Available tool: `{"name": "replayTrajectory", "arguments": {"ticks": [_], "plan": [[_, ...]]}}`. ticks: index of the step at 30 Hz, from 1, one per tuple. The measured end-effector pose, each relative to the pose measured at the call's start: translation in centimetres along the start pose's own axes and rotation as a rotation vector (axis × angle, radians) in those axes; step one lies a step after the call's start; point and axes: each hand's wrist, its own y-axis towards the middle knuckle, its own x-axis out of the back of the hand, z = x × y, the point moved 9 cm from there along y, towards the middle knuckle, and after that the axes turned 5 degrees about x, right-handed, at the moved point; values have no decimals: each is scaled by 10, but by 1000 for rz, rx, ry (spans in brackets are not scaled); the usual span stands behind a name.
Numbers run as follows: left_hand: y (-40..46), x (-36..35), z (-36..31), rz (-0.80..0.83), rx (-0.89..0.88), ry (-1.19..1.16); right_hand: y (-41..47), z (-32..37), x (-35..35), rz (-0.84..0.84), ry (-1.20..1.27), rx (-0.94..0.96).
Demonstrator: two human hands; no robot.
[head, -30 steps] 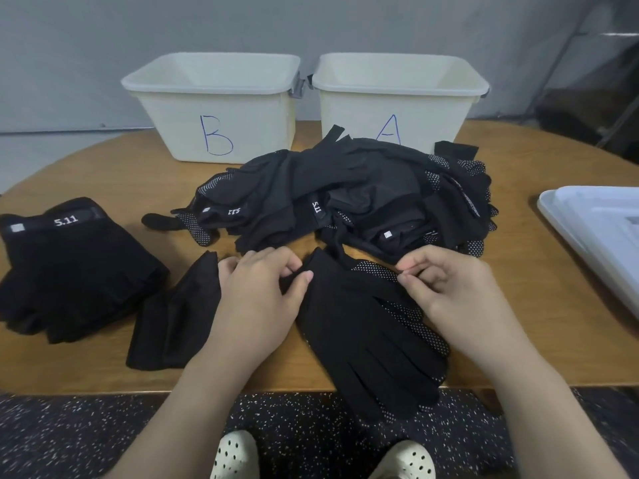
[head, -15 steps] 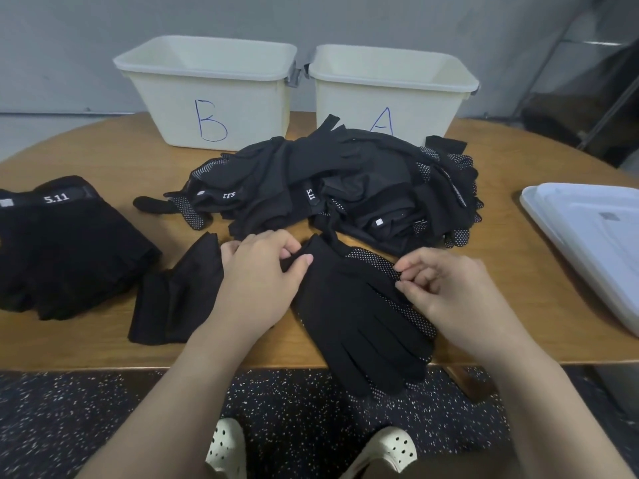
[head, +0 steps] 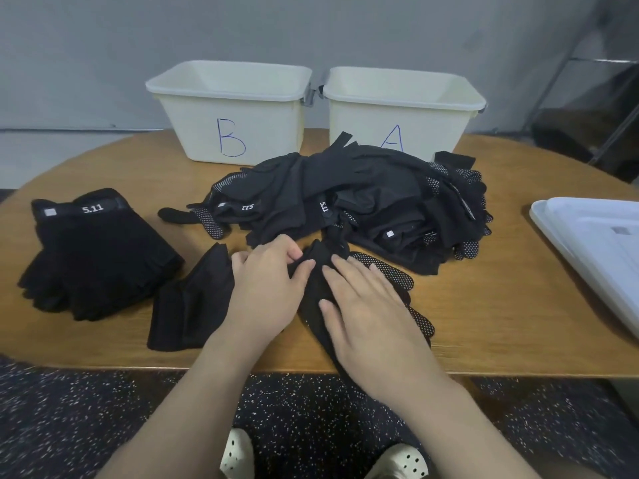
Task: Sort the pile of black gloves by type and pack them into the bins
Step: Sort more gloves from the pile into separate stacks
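The left hand point(head: 268, 285) is pinching the cuff end of a dotted glove point(head: 390, 271) between thumb and curled fingers, while the right hand point(head: 363, 305) is lying flat on the same glove, its fingers straight and pressing the fabric down against the table point(head: 501, 305). The glove is resting at the near edge of the table, just in front of the unsorted pile point(head: 363, 198), with its finger ends running toward the edge.

It is looking thin, soft and light, so it is likely to fold or drag rather than slide as a piece; the dotted palm is probably grippy. The cuff, where the left hand is already holding, seems the surest place to lift from.

A stack of 5.11 gloves point(head: 96, 250) is sitting well to the left, and a plain black piece point(head: 190, 302) is lying just beside the left hand. Bin B point(head: 231, 108) and bin A point(head: 404, 105) are standing behind the pile, their visible insides showing no gloves, so any carry is having to pass over the heap. A white tray point(head: 594, 250) is occupying the right edge; bare wood is lying between it and the pile.
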Motion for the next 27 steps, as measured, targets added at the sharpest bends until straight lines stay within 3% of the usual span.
{"name": "replayTrajectory", "arguments": {"ticks": [6, 18, 23, 27], "plan": [[1, 0, 3, 19, 20, -20, -2, -4, -21, 134, -76, -23], [1, 3, 3, 14, 13, 31, -48, -34, -14, 105, -187, -286], [0, 6, -2, 23, -22, 32, -53, -39, -15, 89, -194, -315], [-5, 5, -2, 82, -47, 51, -42, -36, -9, 173, -114, -294]]}}
